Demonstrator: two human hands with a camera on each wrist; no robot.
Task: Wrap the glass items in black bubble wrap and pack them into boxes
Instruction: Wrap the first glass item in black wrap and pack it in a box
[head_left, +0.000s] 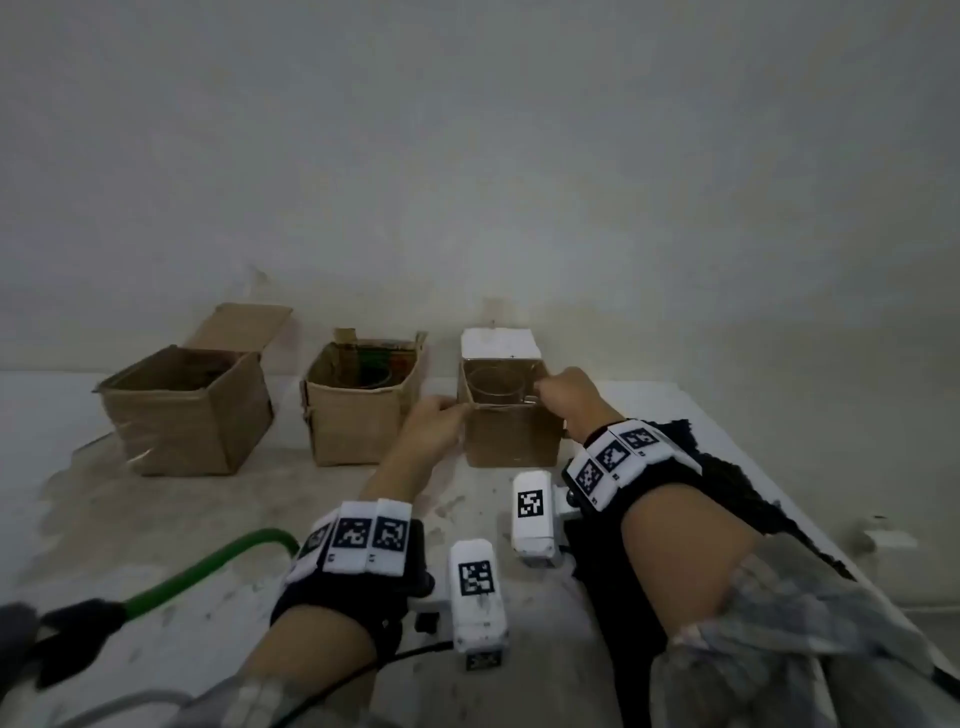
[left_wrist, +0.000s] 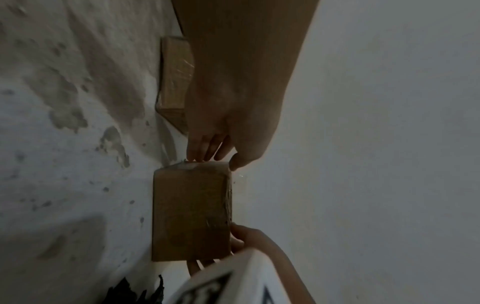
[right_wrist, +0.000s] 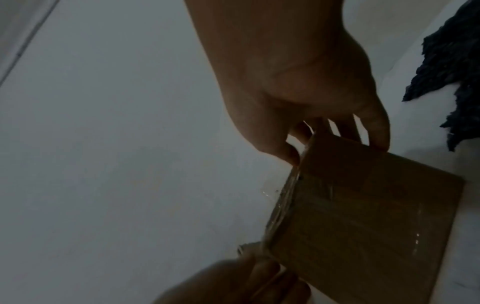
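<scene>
Glass (head_left: 492, 387) stands unwrapped inside right box (head_left: 511, 436), far side of table (head_left: 156, 519). Left hand (head_left: 434, 423) pinches box's left rim, right hand (head_left: 566, 395) grips right rim. Glass probably fragile, slippery; I take by wall, gently.

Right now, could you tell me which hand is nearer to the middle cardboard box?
Left. The left hand grips the right-hand box's near-left corner, right beside the middle box; the right hand holds that box's far side.

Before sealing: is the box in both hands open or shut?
Open: the box shows a glass inside, its white flap upright.
</scene>
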